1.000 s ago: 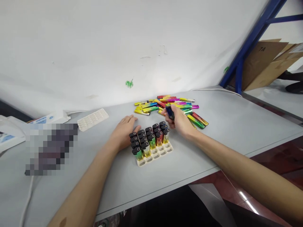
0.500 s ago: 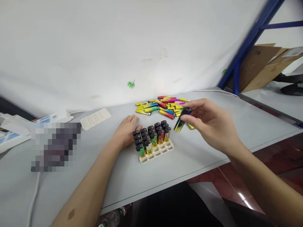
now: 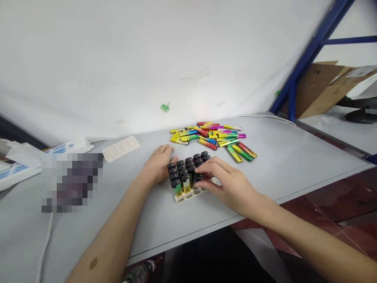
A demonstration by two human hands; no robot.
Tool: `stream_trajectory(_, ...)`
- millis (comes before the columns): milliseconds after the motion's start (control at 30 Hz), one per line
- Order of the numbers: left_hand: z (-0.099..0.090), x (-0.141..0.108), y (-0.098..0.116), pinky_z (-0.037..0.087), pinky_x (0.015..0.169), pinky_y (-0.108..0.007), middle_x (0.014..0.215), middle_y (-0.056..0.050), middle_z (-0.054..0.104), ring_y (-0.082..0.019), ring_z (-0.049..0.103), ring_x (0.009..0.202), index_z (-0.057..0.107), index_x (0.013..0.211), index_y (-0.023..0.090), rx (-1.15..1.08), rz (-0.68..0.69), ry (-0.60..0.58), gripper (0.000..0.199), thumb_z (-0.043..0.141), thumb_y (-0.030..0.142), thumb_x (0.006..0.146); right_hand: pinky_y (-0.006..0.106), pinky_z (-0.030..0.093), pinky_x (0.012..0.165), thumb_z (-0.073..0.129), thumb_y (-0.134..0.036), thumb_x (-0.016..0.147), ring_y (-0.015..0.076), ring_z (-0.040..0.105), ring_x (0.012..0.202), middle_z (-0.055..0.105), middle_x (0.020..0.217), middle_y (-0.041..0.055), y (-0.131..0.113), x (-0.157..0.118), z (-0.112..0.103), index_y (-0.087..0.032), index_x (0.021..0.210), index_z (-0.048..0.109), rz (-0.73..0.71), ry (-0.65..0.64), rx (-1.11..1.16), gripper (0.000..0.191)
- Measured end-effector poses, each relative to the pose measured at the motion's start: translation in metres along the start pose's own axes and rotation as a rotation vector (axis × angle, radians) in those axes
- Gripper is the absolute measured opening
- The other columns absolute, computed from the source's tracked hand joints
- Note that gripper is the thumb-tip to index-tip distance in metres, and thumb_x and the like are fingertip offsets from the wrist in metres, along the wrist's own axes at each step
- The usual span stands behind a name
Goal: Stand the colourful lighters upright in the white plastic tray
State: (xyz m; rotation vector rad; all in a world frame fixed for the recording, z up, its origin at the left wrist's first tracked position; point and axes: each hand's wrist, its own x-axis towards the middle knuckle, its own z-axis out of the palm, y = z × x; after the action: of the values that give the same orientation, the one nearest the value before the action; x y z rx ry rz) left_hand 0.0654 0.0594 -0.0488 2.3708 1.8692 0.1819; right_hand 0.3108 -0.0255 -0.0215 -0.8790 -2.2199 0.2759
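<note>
**Black-topped lighter (image 3: pixel 198 177) pinched upright at the pale tray (image 3: pixel 180 199)**

Nearest me, my right hand (image 3: pixel 232 188) has its fingers closed to a narrow pinch on the lighter's top, among upright lighters (image 3: pixel 177 190). I'd judge it light, stiff and slick along the shiny body, so I'd grip the cap's sides gently. Farther in, my left hand (image 3: pixel 157 163) lies beside them, fingers loosely extended, holding nothing I can see. Beyond, loose lighters (image 3: pixel 209 142) are heaped on the table (image 3: pixel 282 157).
</note>
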Motion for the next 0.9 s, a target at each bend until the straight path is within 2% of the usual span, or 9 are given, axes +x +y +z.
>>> stream_trajectory(167,0.001,0.001,0.0,0.027,0.123,-0.045,0.161,-0.021,0.033,-0.033,0.029,0.151,0.044,0.145,0.007,0.006,-0.004,-0.011,0.057,0.034,0.041,0.101,0.026,0.053,0.064,0.063,-0.022,0.095,0.0131,0.065,0.07,0.067,0.097,0.0056,-0.004,0.004,-0.001,-0.018,0.098,0.063,-0.006,-0.015,-0.01,0.006)
stream_trajectory(333,0.004,0.003,-0.003,0.026,0.123,-0.044,0.161,-0.02,0.034,-0.033,0.03,0.151,0.045,0.145,0.008,0.015,-0.001,-0.005,0.057,0.034,0.043,0.101,0.024,0.046,0.059,0.059,-0.027,0.097,0.0114,0.06,0.064,0.068,0.091,0.0053,0.003,0.005,-0.014,-0.018,0.091,0.067,-0.031,0.104,-0.122,0.013)
stream_trajectory(400,0.005,0.003,-0.004,0.027,0.123,-0.044,0.161,-0.019,0.034,-0.032,0.03,0.151,0.046,0.144,0.01,0.014,-0.001,-0.002,0.056,0.035,0.042,0.101,0.026,0.043,0.058,0.058,-0.028,0.097,0.012,0.058,0.062,0.068,0.083,0.0038,0.015,0.006,-0.022,-0.018,0.084,0.066,0.035,0.145,-0.209,0.019)
stream_trajectory(467,0.004,0.003,-0.003,0.027,0.123,-0.044,0.161,-0.019,0.035,-0.031,0.03,0.15,0.046,0.144,0.01,0.01,0.002,0.003,0.055,0.036,0.042,0.101,0.028,0.041,0.059,0.056,-0.032,0.098,0.0139,0.059,0.063,0.068,0.081,0.0033,0.033,0.007,-0.031,-0.018,0.082,0.065,0.183,0.15,-0.356,0.022)
stream_trajectory(567,0.003,0.003,-0.003,0.028,0.122,-0.045,0.161,-0.019,0.035,-0.032,0.031,0.15,0.047,0.144,0.01,0.006,0.0,0.005,0.054,0.037,0.041,0.1,0.031,0.033,0.055,0.054,-0.038,0.097,0.0206,0.065,0.073,0.072,0.095,0.0073,0.062,0.008,-0.038,-0.019,0.09,0.066,0.473,0.02,-0.623,0.024)
stream_trajectory(633,0.002,0.002,-0.002,0.029,0.122,-0.046,0.161,-0.02,0.035,-0.032,0.031,0.15,0.047,0.144,0.009,0.006,-0.005,0.003,0.054,0.038,0.041,0.101,0.031,0.028,0.053,0.051,-0.042,0.096,0.0241,0.066,0.077,0.071,0.097,0.0105,0.076,0.006,-0.039,-0.017,0.089,0.064,0.584,-0.118,-0.722,0.028)
stream_trajectory(733,0.001,0.001,-0.001,0.028,0.123,-0.046,0.161,-0.02,0.034,-0.033,0.031,0.15,0.046,0.145,0.008,0.011,-0.003,-0.005,0.055,0.036,0.04,0.101,0.031,0.025,0.052,0.048,-0.04,0.095,0.0251,0.067,0.078,0.07,0.096,0.0111,0.083,0.0,-0.036,-0.018,0.085,0.058,0.635,-0.198,-0.747,0.026)
stream_trajectory(900,-0.001,0.001,0.001,0.027,0.123,-0.043,0.161,-0.019,0.035,-0.032,0.03,0.151,0.045,0.146,0.007,0.011,-0.012,-0.012,0.057,0.036,0.041,0.101,0.031,0.029,0.055,0.045,-0.029,0.092,0.0217,0.062,0.073,0.066,0.086,0.0085,0.075,-0.006,-0.035,-0.021,0.076,0.043,0.638,-0.233,-0.617,0.018)
